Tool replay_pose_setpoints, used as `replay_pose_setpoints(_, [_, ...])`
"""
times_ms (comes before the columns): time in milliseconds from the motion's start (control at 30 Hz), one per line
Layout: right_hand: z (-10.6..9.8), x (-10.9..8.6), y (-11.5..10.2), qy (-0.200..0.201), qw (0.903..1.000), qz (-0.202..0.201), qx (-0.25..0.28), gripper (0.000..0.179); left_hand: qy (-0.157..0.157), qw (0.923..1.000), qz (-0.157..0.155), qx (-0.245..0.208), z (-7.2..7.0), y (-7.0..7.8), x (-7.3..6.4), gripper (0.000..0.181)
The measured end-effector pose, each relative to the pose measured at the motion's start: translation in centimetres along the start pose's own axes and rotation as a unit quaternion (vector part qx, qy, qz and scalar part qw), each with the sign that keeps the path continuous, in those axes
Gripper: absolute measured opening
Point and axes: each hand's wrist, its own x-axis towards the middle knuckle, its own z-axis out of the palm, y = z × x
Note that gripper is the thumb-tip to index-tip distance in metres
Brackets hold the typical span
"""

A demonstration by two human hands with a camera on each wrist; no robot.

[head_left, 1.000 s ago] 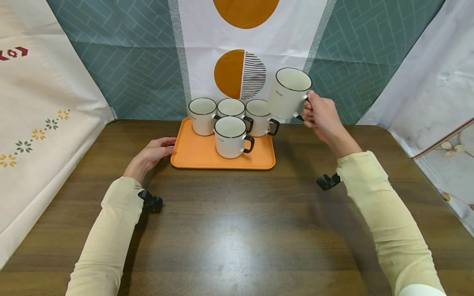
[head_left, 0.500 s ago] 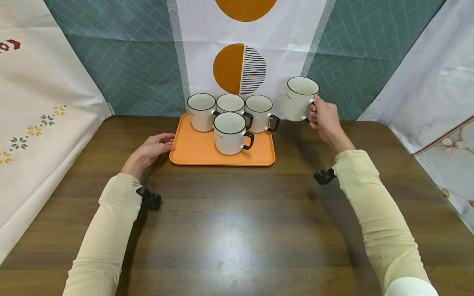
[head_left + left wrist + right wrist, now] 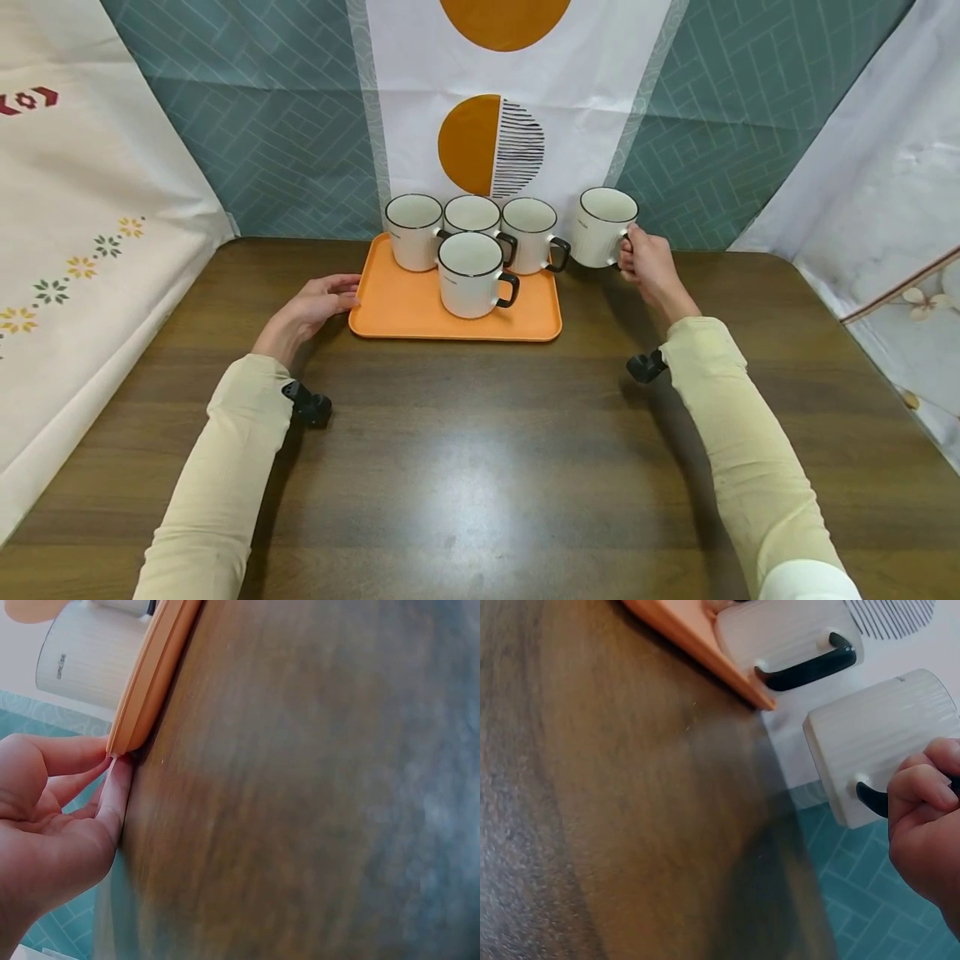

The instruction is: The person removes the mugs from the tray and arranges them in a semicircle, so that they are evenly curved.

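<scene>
My right hand [image 3: 651,265] grips the black handle of a white mug [image 3: 600,232] with a dark rim. That mug is held just above the table's back edge, right of the orange tray [image 3: 405,319]. In the right wrist view, the curled fingers wrap the handle and a gap shows between mug base and tabletop. At the tray's left end, my left hand [image 3: 311,307] pinches the edge between thumb and fingers, seen closely in the left wrist view. Three similar mugs stand in a row along the tray's back, among them a right-hand mug [image 3: 527,242]. A front mug [image 3: 469,279] stands before them.
The wooden table [image 3: 450,450] runs up to a teal and white cloth backdrop [image 3: 285,125]. Pale cloths hang at both sides, one a left cloth [image 3: 90,192]. Small black cameras are strapped at each wrist, such as the left camera [image 3: 309,407].
My right hand has lowered its mug toward the table, right of the tray, first shifting a little rightward. The left hand stays at the tray's edge. The tray's mugs have not moved.
</scene>
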Motion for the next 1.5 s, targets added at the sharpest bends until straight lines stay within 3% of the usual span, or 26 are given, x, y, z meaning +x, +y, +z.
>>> replay_pose_setpoints(700, [-0.7,0.9,3.0,-0.018,0.9991,0.037,-0.008,0.039,-0.005,0.9999,-0.009,0.000,0.2,-0.2,0.3,0.058])
replay_pose_setpoints(1033, [-0.6,1.0,2.8,-0.011,0.9990,0.024,-0.036,0.040,0.000,0.9999,-0.013,0.005,0.0,0.1,0.1,0.059])
replay_pose_setpoints(1167, [-0.6,1.2,2.7,0.008,0.9966,0.017,-0.080,0.042,0.001,0.9999,-0.011,0.001,0.0,0.2,0.1,0.058])
replay_pose_setpoints(1300, [-0.7,1.2,2.6,0.030,0.9868,0.012,-0.159,0.043,0.001,0.9999,-0.011,0.005,-0.1,0.0,0.2,0.057])
replay_pose_setpoints(1500, [-1.0,0.9,2.0,0.043,0.9774,0.027,-0.205,0.041,0.003,0.9999,-0.012,0.005,0.0,-0.1,0.3,0.057])
